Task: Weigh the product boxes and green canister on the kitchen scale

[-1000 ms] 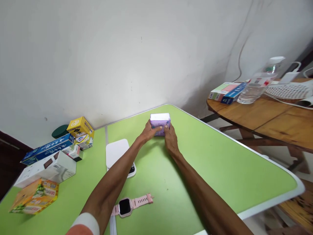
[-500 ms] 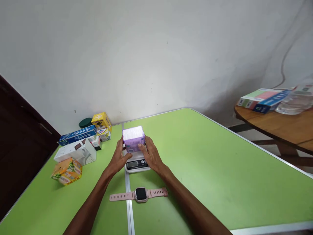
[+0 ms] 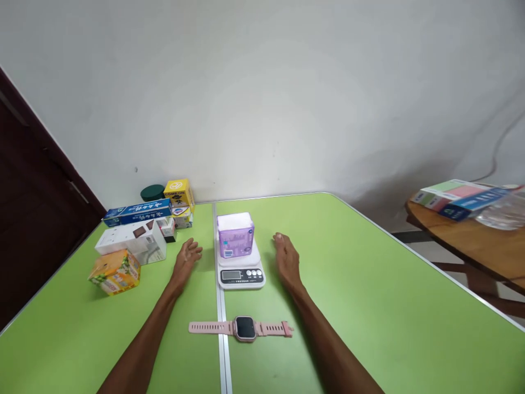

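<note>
A purple wrapped pack [image 3: 237,241] with a white top stands upright on a white digital kitchen scale [image 3: 241,285]. The scale's display and round buttons face me. My left hand [image 3: 186,262] is held to the left of the scale, apart from it, fingers loosely curved and holding nothing. On the other side, my right hand [image 3: 287,260] is empty too, its fingers extended, clear of the pack. A smartwatch with a pink strap [image 3: 245,328] lies stretched out flat in front of the scale.
On the left of the green table [image 3: 369,306] are an orange box [image 3: 117,272], a white box [image 3: 135,241], a blue carton [image 3: 139,212], a yellow box [image 3: 179,192] and a green lid [image 3: 152,192]. A wooden table [image 3: 463,235] at right bears a flat box [image 3: 459,198] and clear plastic.
Both hands have let go of the purple pack and moved apart to either side. It now rests on the scale. My view has shifted slightly.
</note>
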`<state>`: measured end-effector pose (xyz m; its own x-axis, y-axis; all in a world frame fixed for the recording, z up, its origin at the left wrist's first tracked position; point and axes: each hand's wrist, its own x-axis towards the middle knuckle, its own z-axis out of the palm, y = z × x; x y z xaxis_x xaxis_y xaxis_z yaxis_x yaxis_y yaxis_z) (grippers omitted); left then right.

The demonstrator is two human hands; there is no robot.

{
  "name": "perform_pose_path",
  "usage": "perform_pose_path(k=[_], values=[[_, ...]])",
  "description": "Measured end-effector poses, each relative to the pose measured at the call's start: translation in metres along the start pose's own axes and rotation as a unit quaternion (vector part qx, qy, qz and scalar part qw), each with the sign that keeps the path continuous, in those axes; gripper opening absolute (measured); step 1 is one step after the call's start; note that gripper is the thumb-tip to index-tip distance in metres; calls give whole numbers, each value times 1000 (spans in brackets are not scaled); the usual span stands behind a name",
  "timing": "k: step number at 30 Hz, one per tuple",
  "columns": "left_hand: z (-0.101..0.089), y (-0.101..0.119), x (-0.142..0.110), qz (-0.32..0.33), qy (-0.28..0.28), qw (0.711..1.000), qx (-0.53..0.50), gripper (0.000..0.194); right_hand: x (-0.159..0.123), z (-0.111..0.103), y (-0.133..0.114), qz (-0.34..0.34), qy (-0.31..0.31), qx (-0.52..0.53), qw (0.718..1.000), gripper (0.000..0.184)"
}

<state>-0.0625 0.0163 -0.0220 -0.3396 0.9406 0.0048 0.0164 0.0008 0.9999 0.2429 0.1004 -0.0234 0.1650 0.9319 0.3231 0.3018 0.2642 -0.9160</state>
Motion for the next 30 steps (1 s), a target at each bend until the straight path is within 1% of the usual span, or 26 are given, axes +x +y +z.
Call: perform_pose_path(k=[2, 5, 6, 8, 10, 12, 14, 17, 19, 20, 21, 23, 25, 28, 30], values=[[-1, -1, -1, 1, 7, 1000, -1, 74, -2, -1, -1, -7, -5, -13, 1000, 62], [9, 3, -7, 23, 6, 999, 40, 78, -6, 0, -4, -13, -3, -13, 1000, 68], [14, 7, -10, 44, 6, 997, 63, 79, -8, 1, -6, -16, 3, -9, 1000, 71], [24, 15, -18, 114, 10, 987, 115, 79, -11, 2, -13, -30, 3, 2, 1000, 75], [35, 24, -26, 190, 10, 969, 159, 78, -14, 4, -23, -48, -18, 19, 998, 75], [44, 32, -33, 230, -4, 956, 182, 79, -18, 9, -36, -53, -52, 39, 996, 77], [53, 37, -39, 233, -30, 953, 190, 79, -24, 16, -50, -49, -90, 59, 993, 78], [63, 40, -49, 229, -81, 952, 184, 80, -35, 27, -68, -56, -141, 91, 984, 73], [66, 44, -55, 235, -91, 953, 171, 82, -42, 33, -79, -67, -149, 99, 982, 71], [65, 46, -58, 239, -84, 953, 164, 83, -45, 36, -85, -74, -149, 98, 981, 71], [63, 50, -60, 243, -66, 955, 159, 83, -48, 39, -91, -82, -150, 95, 981, 71], [55, 57, -66, 241, -13, 958, 152, 82, -53, 46, -106, -100, -171, 98, 975, 72], [41, 63, -73, 228, 51, 961, 149, 78, -61, 59, -122, -112, -206, 113, 966, 73], [9, 63, -83, 196, 140, 958, 158, 69, -78, 88, -140, -115, -263, 136, 948, 72], [-19, 55, -90, 177, 186, 950, 177, 64, -94, 113, -144, -112, -299, 149, 936, 70]])
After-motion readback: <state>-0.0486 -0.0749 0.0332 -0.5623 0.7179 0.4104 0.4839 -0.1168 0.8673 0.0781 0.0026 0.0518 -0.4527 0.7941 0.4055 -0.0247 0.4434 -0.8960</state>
